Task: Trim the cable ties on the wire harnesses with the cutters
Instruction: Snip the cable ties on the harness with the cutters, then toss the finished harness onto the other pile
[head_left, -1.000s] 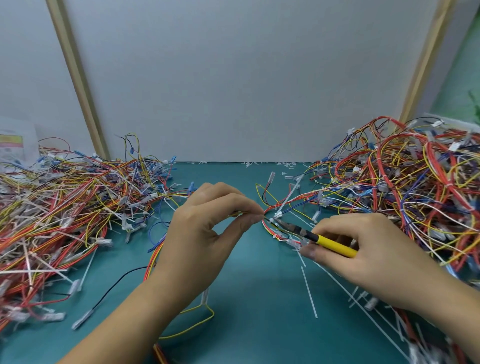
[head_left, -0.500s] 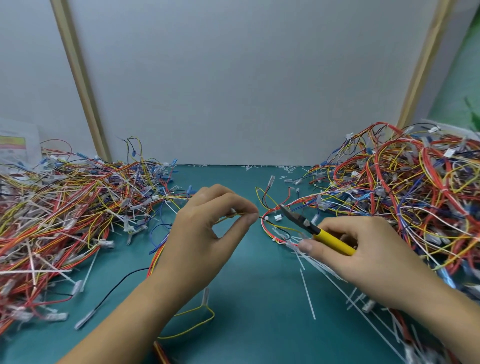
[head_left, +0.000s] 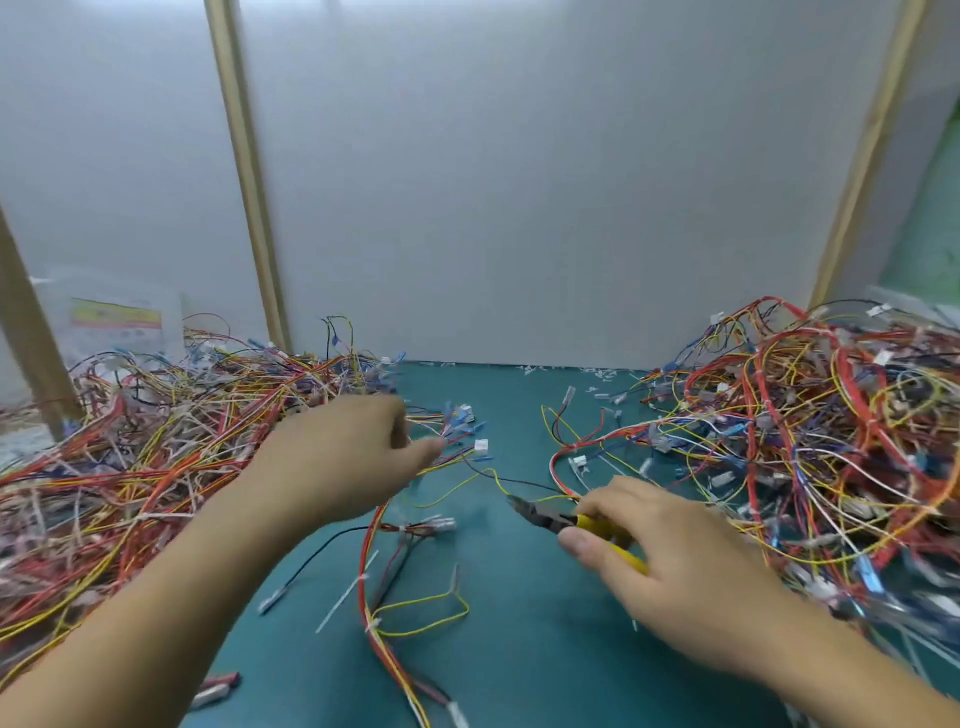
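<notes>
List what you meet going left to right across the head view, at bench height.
Left pile of wire harnesses → left hand → cutters → right hand gripping them → right pile of wire harnesses.

Left hand (head_left: 337, 462) is blurred; right hand (head_left: 675, 566) half hides cutters (head_left: 543, 515).
</notes>
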